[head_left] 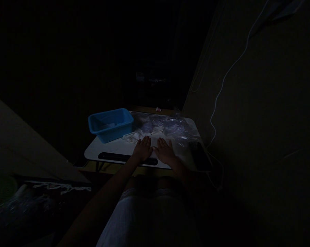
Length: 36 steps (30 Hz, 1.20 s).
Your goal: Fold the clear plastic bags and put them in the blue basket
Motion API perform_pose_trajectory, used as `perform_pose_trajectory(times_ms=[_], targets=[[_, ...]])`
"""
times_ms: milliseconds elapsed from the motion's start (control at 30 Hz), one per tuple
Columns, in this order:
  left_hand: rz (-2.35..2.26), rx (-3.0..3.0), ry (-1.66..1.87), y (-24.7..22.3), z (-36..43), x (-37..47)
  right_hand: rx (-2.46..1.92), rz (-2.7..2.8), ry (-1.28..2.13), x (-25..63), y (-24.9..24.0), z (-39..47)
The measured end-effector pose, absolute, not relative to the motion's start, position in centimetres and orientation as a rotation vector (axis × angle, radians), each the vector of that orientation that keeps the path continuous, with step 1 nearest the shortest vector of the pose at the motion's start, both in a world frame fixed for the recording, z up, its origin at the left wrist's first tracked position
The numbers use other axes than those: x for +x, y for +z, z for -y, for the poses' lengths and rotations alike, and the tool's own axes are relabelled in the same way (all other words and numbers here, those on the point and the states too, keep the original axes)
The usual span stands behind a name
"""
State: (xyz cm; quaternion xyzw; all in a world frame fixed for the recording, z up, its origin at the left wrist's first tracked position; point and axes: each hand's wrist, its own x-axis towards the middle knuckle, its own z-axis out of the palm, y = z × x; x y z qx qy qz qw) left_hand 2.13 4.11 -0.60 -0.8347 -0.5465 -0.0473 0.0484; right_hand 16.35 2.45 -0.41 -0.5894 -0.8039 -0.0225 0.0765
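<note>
The room is very dark. My left hand (143,149) lies palm down near the front edge of a small white table (98,146), its fingers stretched forward. Beside it my right hand (165,151) is also flat, with the thumbs of the two hands close together. Neither hand shows anything in its grip. Just beyond the fingertips is a crumpled whitish piece (158,130), whose kind I cannot make out. Clear plastic bags (176,127) spread behind and to the right of it. Another small plastic packet (132,137) lies by my left fingertips.
A blue plastic basin (113,132) stands at the table's left, with something pale inside. A dark flat object like a phone or tablet (199,156) lies at the right edge. A black slot (116,157) runs along the front. A white cable (223,82) hangs at the right.
</note>
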Motion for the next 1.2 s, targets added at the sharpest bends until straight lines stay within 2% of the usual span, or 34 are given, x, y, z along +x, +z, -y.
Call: perform_pose_trajectory(times_ms=[500,800,1200], targets=[[1.682,-2.527,-0.16,-0.6,-4.2,2.3,-1.919,2.326,-0.114,19.9,0.0,-2.7],[1.652,-2.528,-0.198,-0.8,-4.3,2.2,-1.677,2.446,-0.185,17.9,0.1,-1.3],[1.646,-2.567,-0.222,-0.4,-4.1,1.9,-1.701,2.473,-0.094,17.8,-0.2,-1.2]])
